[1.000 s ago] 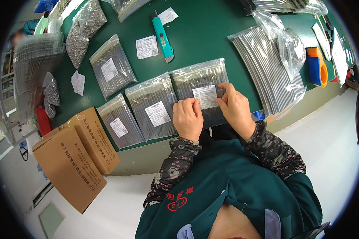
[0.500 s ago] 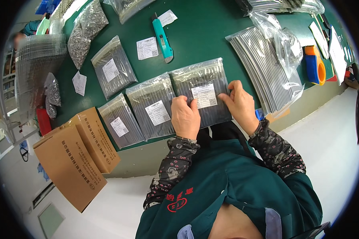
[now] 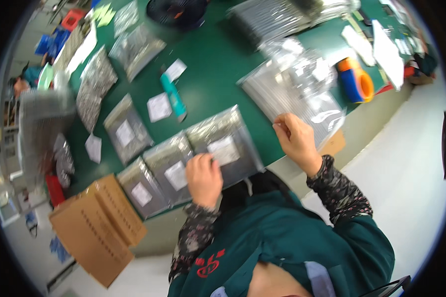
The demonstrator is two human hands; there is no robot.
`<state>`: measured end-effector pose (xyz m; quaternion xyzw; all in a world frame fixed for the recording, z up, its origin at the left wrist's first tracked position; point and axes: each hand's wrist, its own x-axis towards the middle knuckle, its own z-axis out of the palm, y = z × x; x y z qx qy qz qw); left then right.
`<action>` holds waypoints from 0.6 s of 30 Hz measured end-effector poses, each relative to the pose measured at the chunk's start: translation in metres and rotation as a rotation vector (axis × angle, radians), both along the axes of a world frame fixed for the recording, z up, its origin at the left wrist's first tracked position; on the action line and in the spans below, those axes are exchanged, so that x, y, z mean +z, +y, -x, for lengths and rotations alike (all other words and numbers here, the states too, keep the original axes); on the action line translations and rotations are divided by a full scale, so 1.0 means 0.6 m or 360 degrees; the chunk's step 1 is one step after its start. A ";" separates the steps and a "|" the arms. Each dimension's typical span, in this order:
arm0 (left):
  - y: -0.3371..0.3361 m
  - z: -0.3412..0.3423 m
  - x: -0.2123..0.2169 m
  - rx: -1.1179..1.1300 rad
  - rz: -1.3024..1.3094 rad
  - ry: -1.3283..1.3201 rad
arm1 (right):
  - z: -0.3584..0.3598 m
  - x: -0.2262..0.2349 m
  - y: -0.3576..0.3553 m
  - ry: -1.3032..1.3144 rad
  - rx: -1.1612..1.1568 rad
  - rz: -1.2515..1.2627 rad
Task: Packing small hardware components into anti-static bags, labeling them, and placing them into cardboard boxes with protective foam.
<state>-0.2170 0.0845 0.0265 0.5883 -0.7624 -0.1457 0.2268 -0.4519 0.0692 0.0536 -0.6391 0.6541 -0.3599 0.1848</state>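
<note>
Your left hand (image 3: 203,177) lay with fingers curled on the labelled bag (image 3: 226,144) at the table's (image 3: 218,74) near edge. Your right hand (image 3: 296,140) pinched a clear bag's (image 3: 295,91) corner just beside it.

I count four labelled bags: (image 3: 226,144), (image 3: 169,168), (image 3: 139,187), (image 3: 127,129). Loose bags, upper left: three, (image 3: 95,87), (image 3: 136,48), (image 3: 125,16). Loose white labels: three, (image 3: 159,107), (image 3: 175,70), (image 3: 93,147). One teal cutter (image 3: 173,97). One cardboard box (image 3: 98,228). One orange-and-blue roll (image 3: 357,79). Two hands: (image 3: 204,177), (image 3: 296,139).
</note>
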 end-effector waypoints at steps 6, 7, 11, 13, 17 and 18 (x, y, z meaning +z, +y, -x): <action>-0.019 -0.008 0.016 0.0018 0.0008 0.0063 | 0.227 0.037 -0.044 0.0850 -0.0962 0.0422; -0.023 -0.003 0.020 0.0017 -0.0017 0.0073 | 0.267 0.024 -0.046 0.1090 -0.1111 0.0445; -0.040 0.020 0.037 -0.0036 -0.0034 0.0078 | 0.349 -0.042 -0.047 0.1135 -0.1176 -0.0166; -0.050 0.034 0.046 -0.0123 -0.0002 0.0065 | 0.360 -0.049 -0.038 0.0828 -0.1004 -0.0267; -0.079 0.054 0.092 -0.0160 -0.0002 0.0335 | 0.304 0.055 -0.004 0.0552 -0.0681 0.0315; -0.088 0.064 0.108 -0.0141 0.0006 0.0325 | 0.284 0.091 0.009 0.0539 -0.0664 0.0322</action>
